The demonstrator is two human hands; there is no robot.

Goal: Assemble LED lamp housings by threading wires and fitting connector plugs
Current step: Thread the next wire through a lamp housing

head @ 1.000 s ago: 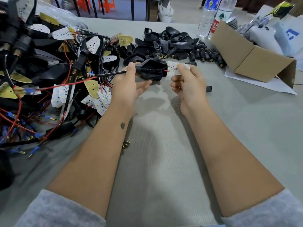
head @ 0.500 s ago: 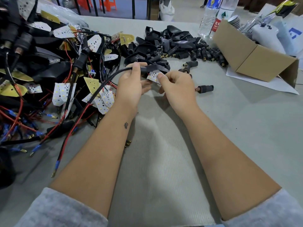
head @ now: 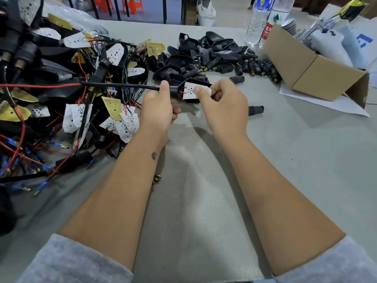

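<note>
Evidently light and rigid, the black housing hung above the desk, the left hand clamped round its neck by the cable, the right hand pinching the thin, likely fragile LED board, best held by its edges.

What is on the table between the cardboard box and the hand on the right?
In the head view, one loose black connector plug lies on the grey table between the cardboard box and the right hand; otherwise bare tabletop.

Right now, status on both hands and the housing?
Left hand grips black housing at cable end. Right hand presses LED board into it. Nothing in the way.
</note>
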